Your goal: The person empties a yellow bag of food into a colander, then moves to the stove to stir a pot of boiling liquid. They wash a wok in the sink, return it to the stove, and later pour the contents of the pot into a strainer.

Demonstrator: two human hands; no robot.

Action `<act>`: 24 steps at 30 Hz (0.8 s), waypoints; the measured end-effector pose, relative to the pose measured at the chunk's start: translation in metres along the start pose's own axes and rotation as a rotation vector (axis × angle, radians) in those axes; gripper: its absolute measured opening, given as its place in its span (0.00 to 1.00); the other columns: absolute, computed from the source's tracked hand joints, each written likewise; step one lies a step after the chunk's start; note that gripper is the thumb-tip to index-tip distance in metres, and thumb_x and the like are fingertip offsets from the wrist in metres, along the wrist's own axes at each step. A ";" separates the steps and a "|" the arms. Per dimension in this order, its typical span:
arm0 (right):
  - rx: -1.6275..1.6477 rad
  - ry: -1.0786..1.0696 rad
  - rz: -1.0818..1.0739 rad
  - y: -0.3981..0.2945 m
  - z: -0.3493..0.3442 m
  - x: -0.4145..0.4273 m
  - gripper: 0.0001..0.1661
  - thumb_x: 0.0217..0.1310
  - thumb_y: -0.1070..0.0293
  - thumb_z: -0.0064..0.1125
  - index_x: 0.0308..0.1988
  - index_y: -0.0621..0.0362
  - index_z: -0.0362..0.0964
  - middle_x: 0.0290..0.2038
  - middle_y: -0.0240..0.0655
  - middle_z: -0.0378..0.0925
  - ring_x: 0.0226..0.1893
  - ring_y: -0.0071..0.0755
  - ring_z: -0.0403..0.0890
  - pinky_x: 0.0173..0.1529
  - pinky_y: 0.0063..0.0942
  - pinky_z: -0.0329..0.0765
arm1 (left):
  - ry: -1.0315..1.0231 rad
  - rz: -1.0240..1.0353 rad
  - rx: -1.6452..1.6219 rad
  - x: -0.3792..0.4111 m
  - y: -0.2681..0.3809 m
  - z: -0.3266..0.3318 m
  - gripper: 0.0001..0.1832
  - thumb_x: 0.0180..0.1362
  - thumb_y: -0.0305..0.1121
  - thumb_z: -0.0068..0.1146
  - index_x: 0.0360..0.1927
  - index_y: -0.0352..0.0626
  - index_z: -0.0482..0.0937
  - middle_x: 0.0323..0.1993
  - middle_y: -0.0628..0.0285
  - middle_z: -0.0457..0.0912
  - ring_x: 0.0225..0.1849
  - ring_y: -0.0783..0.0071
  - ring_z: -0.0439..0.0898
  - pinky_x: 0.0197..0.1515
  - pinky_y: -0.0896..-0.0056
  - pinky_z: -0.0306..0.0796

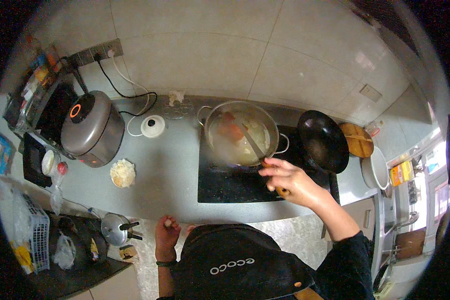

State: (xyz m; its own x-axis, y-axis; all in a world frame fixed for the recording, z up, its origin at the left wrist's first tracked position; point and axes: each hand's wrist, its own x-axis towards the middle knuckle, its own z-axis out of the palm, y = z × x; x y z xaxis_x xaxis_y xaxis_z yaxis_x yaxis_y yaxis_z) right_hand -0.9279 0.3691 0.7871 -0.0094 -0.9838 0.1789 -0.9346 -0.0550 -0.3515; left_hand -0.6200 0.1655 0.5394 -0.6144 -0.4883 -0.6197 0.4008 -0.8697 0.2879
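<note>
My right hand [290, 182] grips the wooden handle of a long metal utensil [253, 144]. Its narrow blade reaches over and into a steel two-handled pot [278, 129]; whether it is a knife or a turner I cannot tell. Pale, cloudy liquid [257, 131] fills the pot, with reddish-orange pieces [232, 129] towards the left and steam blurring part of it. Beneath the pot is a black glass cooktop [225, 191]. My left hand [167, 232] hangs by the counter's front edge, fingers curled, and what they may hold is unclear.
A black wok [322, 140] leans right of the pot, near a round wooden lid [356, 139] and a white basin [375, 167]. Leftward are heaped white rice [122, 172], a small white lid [152, 126] and a grey rice cooker [93, 127]. Cords [135, 96] run to wall sockets [95, 52].
</note>
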 end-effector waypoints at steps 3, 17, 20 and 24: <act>0.051 -0.048 0.044 -0.017 -0.007 -0.021 0.14 0.31 0.81 0.58 0.27 0.57 0.68 0.46 0.36 0.72 0.56 0.48 0.64 0.55 0.37 0.68 | 0.022 -0.005 0.012 0.002 -0.002 0.001 0.06 0.53 0.35 0.49 0.26 0.46 0.69 0.22 0.67 0.69 0.23 0.76 0.67 0.24 0.77 0.61; 0.066 0.042 0.023 -0.006 0.006 0.006 0.12 0.33 0.83 0.57 0.25 0.59 0.67 0.45 0.36 0.73 0.56 0.48 0.64 0.54 0.37 0.69 | -0.044 -0.083 -0.021 0.014 -0.003 0.000 0.05 0.53 0.34 0.50 0.28 0.45 0.71 0.23 0.65 0.71 0.22 0.75 0.68 0.25 0.78 0.64; 0.084 -0.016 0.039 -0.018 -0.002 -0.012 0.11 0.33 0.82 0.57 0.25 0.60 0.68 0.46 0.37 0.73 0.56 0.48 0.64 0.55 0.37 0.69 | 0.005 -0.032 0.013 0.015 -0.004 -0.005 0.05 0.53 0.33 0.48 0.25 0.45 0.69 0.21 0.67 0.67 0.21 0.76 0.65 0.22 0.77 0.61; 0.102 -0.036 0.068 -0.029 -0.016 -0.028 0.12 0.33 0.82 0.57 0.25 0.59 0.67 0.46 0.37 0.73 0.55 0.47 0.65 0.54 0.37 0.69 | -0.002 -0.062 -0.047 0.020 -0.008 -0.012 0.04 0.52 0.32 0.50 0.28 0.44 0.71 0.23 0.64 0.71 0.23 0.75 0.68 0.24 0.77 0.64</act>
State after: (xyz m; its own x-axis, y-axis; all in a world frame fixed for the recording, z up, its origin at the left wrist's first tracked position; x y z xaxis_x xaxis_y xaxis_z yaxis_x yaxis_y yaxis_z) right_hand -0.9064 0.4005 0.8072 -0.0569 -0.9913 0.1191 -0.8912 -0.0033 -0.4535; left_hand -0.6273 0.1631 0.5161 -0.6406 -0.4335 -0.6338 0.3934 -0.8941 0.2139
